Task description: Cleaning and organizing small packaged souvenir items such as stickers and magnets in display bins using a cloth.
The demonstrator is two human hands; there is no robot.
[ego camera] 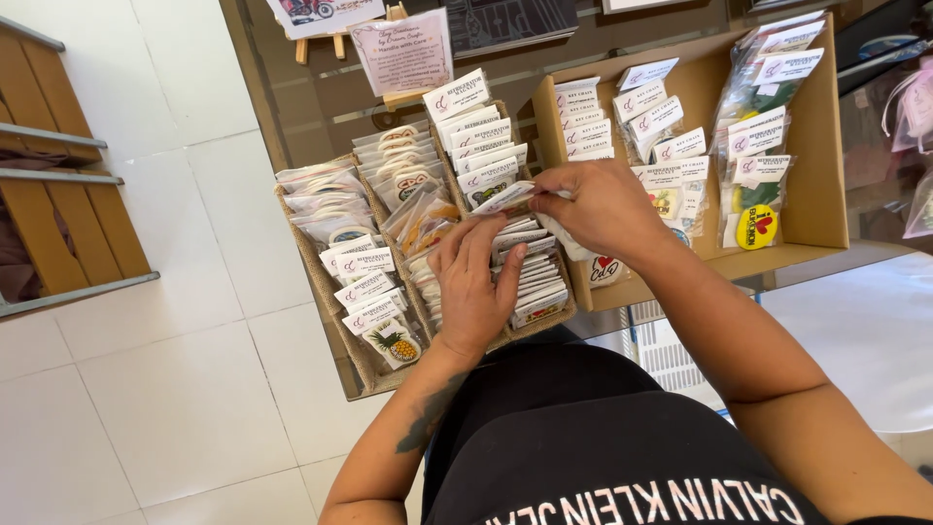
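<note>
I see the packet [505, 197], a flat clear sleeve with a white label, at frame centre, pinched in my right hand [603, 206] above the woven basket [362, 362]. My left hand [473, 282] lies flat, fingers spread, on the filed packets. A cardboard box [821, 185] of similar sleeves fills the upper right.

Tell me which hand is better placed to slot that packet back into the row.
Probably the right hand: it pinches the packet above the basket, while the left hand lies flat on the packets.
</note>
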